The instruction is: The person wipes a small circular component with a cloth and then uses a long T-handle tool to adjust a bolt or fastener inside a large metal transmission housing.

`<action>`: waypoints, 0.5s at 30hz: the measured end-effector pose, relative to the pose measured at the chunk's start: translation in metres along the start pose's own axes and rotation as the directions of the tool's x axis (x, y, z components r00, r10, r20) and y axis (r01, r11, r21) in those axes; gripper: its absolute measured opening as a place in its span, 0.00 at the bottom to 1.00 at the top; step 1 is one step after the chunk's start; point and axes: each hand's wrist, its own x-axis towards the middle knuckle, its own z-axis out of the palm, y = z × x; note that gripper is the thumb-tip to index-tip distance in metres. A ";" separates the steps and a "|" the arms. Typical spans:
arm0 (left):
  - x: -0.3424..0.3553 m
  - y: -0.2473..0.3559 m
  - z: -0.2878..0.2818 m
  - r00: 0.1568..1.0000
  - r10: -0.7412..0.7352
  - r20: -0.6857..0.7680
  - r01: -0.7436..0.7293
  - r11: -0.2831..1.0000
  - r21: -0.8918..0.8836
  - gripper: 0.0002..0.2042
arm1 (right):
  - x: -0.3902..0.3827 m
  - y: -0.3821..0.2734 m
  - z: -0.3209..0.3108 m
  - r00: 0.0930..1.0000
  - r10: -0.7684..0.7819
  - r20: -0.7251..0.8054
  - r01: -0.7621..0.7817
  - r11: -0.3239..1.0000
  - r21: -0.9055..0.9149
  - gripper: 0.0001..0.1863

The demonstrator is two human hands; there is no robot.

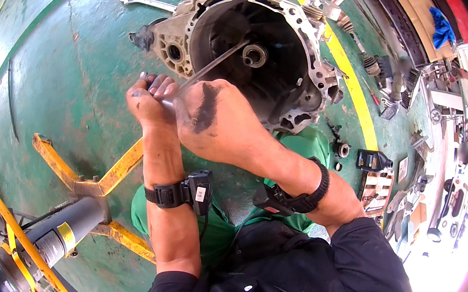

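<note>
A gearbox housing [315,48] lies on the floor with its wide round opening facing up. Inside the dark bell, a shaft stands within a round metal collar [255,56]. A long metal rod [213,64] slants into the opening, its tip beside that collar. My right hand [209,111] is closed in a fist around the rod, with a black grease smear on its back. Just to its left, my left hand [151,100] has its fingers curled on the rod's near end. The rod's handle end is mostly hidden by the hands.
An adjustable wrench [147,2] lies beyond the housing. At left stands a yellow-legged stand [126,168] with a yellow handwheel [64,283]. To the right are a black bottle [373,160], a small ring part [341,149], a drive shaft [358,43] and piled parts.
</note>
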 end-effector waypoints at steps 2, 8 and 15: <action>0.002 -0.001 -0.002 1.000 0.000 -0.003 0.000 1.000 0.012 0.11 | -0.001 0.000 -0.001 1.000 0.006 -0.002 -0.006 0.999 0.046 0.05; 0.001 0.000 -0.001 1.000 -0.017 0.001 0.017 0.998 -0.054 0.10 | 0.000 0.007 0.000 0.989 -0.130 0.076 0.141 0.975 -0.170 0.06; 0.001 -0.001 0.000 0.999 -0.021 0.028 0.022 0.998 -0.050 0.12 | 0.003 0.004 -0.006 0.980 -0.200 -0.019 0.198 0.976 -0.093 0.05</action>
